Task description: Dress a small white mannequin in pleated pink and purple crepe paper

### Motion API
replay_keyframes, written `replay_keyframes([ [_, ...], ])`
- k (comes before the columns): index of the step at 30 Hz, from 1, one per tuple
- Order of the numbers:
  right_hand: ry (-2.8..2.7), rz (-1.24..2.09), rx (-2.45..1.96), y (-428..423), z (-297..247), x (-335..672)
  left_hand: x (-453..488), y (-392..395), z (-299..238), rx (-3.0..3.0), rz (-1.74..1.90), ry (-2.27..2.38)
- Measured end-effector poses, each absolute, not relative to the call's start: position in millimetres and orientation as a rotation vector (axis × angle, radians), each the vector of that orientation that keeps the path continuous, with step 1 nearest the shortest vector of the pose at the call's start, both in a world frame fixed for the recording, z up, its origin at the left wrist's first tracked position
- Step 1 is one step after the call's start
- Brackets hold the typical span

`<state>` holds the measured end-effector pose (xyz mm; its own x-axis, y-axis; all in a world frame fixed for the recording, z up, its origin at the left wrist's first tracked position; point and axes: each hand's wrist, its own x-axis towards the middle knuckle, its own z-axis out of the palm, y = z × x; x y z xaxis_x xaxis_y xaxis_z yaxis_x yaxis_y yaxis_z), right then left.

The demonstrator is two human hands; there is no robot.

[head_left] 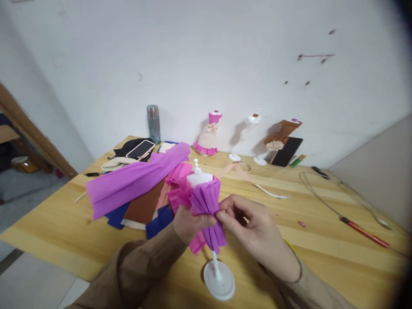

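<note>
A small white mannequin (pixel 198 176) on a round white stand (pixel 219 283) is lifted above the wooden table (pixel 322 249). Pleated purple crepe paper (pixel 207 201) wraps its body, with pink crepe paper (pixel 177 194) behind it. My left hand (pixel 188 223) grips the wrapped waist from the left. My right hand (pixel 254 229) pinches the purple pleats at the waist from the right. Both hands are closed on the paper-wrapped mannequin.
A long purple crepe sheet (pixel 135 180) lies over brown, blue and white sheets at the left. A phone (pixel 140 149) and a grey bottle (pixel 153 123) stand behind. Three dressed mannequins (pixel 208 135) line the wall. Wires and a red-handled tool (pixel 365 231) lie at the right.
</note>
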<state>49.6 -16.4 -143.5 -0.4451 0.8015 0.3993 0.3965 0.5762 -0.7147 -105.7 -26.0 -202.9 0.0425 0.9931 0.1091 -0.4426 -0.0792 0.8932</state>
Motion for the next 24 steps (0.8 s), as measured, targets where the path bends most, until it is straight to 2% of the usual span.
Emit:
replay_keyframes([
  [8,-1.929,0.927,-0.98,-13.2,-148.1,48.5,-105.9,-27.0,-205.3,1.018,1.403,0.704],
  [14,-1.887,1.252,-0.881,-9.2,-146.0,50.2,-104.9,-27.9,-193.0,1.022,1.412,0.696],
  [20,-1.913,0.974,-0.959,-8.8,-150.3,46.1,-104.3,-27.9,-197.6,1.045,1.381,0.745],
  [24,-1.916,1.081,-0.936,-5.3,-151.3,47.6,-104.1,-24.2,-201.0,1.007,1.44,0.75],
])
